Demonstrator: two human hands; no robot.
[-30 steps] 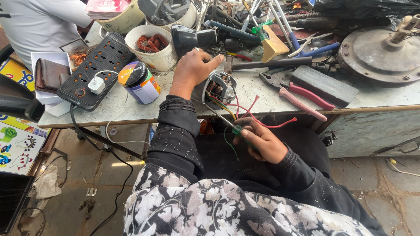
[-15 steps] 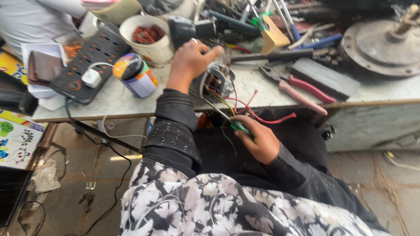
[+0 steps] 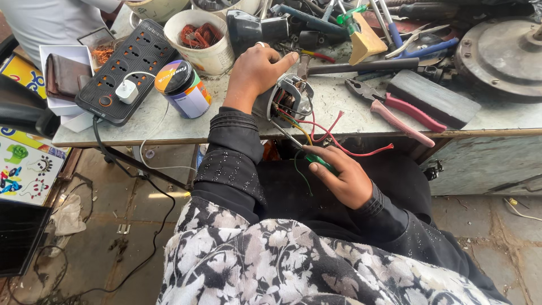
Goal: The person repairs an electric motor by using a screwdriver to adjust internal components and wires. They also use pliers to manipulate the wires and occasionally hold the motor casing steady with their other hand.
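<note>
At centre frame, the fingers of the left hand (image 3: 257, 70) lay curled over the top of a small motor assembly (image 3: 288, 101) at the bench edge, closed around its casing and pinning it to the worktop (image 3: 350, 121). Just below it, the right hand (image 3: 341, 175) hovered over the lap, its thumb and fingers pinched on a green-handled tool (image 3: 320, 162), most of which was hidden in the grip. Red wires (image 3: 353, 148), with a yellow one among them, looped loose from the motor's open side toward that hand.

The motor looked grey and metal-bodied, its windings and terminals exposed, and it sat partly over the bench lip. Because of that overhang, a hard tug on the wires could probably drag it off the edge, or tear a lead from its terminal. The bare wire ends might also touch each other if the tool slipped.

Farther out, pink-handled pliers (image 3: 395, 110) lay to the right, a black power strip (image 3: 121, 70) with a white plug sat at upper left, and a round tin (image 3: 183, 87) stood beside it.
</note>
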